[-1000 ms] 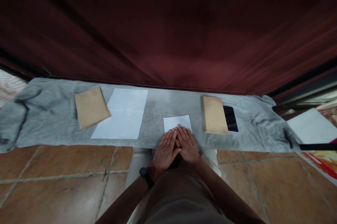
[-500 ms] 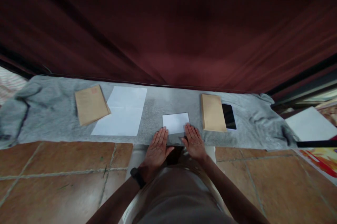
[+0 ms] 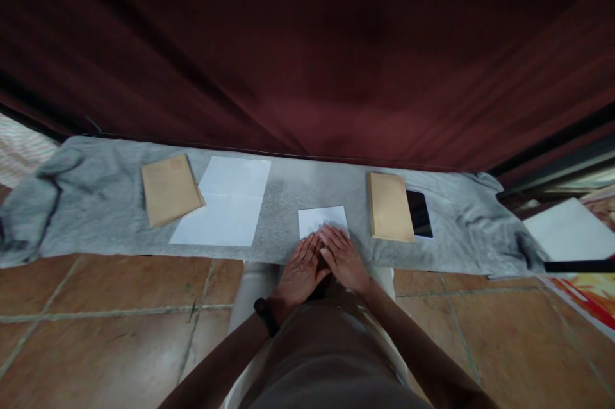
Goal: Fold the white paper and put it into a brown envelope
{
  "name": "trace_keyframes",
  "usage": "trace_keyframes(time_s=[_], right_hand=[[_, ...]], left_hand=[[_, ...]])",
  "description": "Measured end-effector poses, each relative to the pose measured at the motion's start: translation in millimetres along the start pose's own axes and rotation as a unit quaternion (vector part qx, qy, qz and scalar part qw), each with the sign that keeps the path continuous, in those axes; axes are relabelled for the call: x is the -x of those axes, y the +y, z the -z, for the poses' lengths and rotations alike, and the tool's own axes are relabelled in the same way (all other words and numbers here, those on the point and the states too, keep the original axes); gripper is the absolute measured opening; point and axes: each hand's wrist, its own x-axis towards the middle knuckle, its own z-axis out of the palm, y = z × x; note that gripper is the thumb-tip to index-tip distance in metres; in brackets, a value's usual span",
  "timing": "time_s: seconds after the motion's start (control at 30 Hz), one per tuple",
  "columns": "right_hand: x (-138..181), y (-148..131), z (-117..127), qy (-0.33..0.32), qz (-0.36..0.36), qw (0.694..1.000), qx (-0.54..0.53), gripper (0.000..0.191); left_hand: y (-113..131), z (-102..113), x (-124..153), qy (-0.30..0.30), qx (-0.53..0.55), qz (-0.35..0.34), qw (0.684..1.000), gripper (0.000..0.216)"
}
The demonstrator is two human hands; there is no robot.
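Note:
A small folded white paper (image 3: 321, 219) lies on a grey cloth (image 3: 283, 197) in front of me. My left hand (image 3: 300, 271) and my right hand (image 3: 342, 259) lie flat side by side on the paper's near edge, fingers stretched out and pressing down. The fingertips of the two hands touch at the middle. A dark watch sits on my left wrist. Neither hand holds anything.
On the cloth to the left lie a brown envelope (image 3: 170, 188) and a larger white sheet (image 3: 223, 210). To the right are another brown envelope (image 3: 389, 206) and a dark phone (image 3: 419, 213). A dark red curtain (image 3: 307, 50) hangs behind. Tiled floor (image 3: 106, 313) is below; white paper (image 3: 567, 229) at far right.
Half a second ago my hands were apart at the paper's two near corners. They have slid back together to the middle of its near edge.

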Motion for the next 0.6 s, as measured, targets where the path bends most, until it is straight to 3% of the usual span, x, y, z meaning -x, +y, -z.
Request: trace_keyframes(time_s=[0.1,0.23,0.6], right_hand=[[-20,-6,-3,-0.048,0.055,0.997,-0.037,0.049],[-43,-3,-10,-0.087,0.070,0.993,-0.038,0.048],[-86,14,-25,-0.085,0.059,0.995,-0.006,0.050]], left_hand=[[-2,-12,2,0.003,0.009,-0.012,1.000,0.059],[-7,-21,6,0.019,0.027,-0.018,0.999,0.059],[-4,-17,4,0.004,0.014,-0.007,1.000,0.063]])
